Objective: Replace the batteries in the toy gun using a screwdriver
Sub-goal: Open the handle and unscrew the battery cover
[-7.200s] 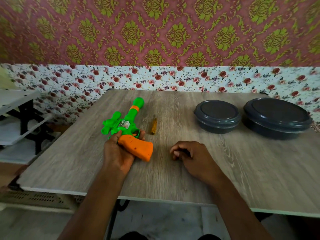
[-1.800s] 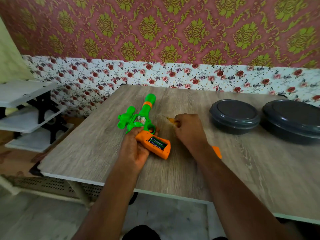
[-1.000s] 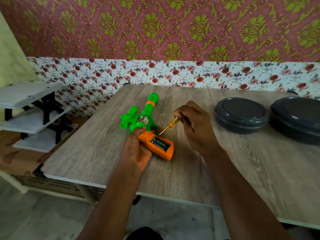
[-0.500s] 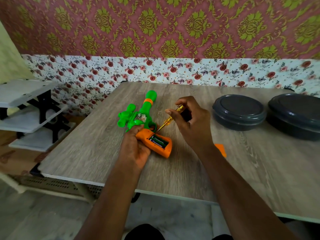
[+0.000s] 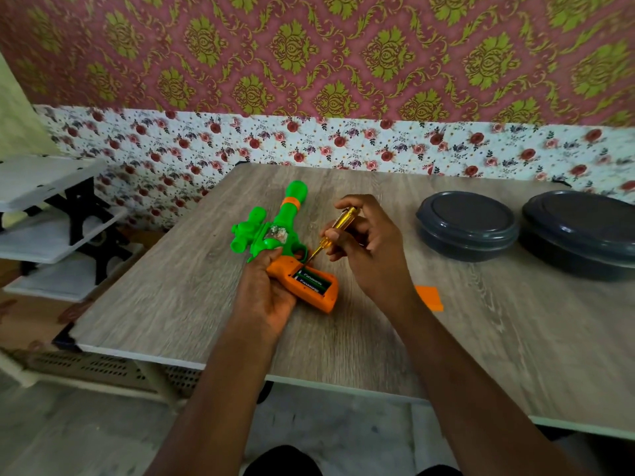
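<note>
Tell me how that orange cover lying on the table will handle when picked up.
The orange cover looks thin and flat, so probably very light and stiff. It lies flush on the table, so fingers may need to slide or pry an edge. Unlikely to roll.

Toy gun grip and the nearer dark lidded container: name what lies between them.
In the head view, the right hand holding the screwdriver, plus an orange cover on the table.

Wooden table (image 5: 481, 338): toy gun (image 5: 275, 235), containers (image 5: 467, 225).
</note>
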Demonstrator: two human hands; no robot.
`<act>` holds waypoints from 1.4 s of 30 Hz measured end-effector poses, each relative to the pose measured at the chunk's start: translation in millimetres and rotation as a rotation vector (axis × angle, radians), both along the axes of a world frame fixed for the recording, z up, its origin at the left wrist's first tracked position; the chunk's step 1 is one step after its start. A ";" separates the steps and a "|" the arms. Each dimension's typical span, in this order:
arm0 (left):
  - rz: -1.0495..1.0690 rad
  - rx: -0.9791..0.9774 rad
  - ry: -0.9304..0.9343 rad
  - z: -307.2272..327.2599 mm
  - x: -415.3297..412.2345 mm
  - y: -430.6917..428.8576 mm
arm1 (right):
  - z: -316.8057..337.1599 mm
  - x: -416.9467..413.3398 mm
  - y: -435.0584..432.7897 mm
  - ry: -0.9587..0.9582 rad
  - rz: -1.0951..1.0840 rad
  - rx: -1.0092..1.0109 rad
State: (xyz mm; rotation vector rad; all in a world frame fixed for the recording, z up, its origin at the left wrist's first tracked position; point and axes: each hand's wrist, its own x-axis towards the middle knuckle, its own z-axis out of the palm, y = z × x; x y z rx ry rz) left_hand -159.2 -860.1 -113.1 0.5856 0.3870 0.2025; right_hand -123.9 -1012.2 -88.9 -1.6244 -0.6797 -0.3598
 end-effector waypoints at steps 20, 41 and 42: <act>-0.047 0.020 0.018 1.1 -2.7 -2.1 | 45.3 41.0 49.8 0.038 0.113 -0.537; -0.065 0.053 0.004 1.4 -4.7 -3.5 | 61.2 57.7 69.3 0.197 0.139 -0.802; -0.067 0.053 0.008 1.9 -4.8 -3.9 | 60.6 57.6 67.3 0.204 0.145 -0.786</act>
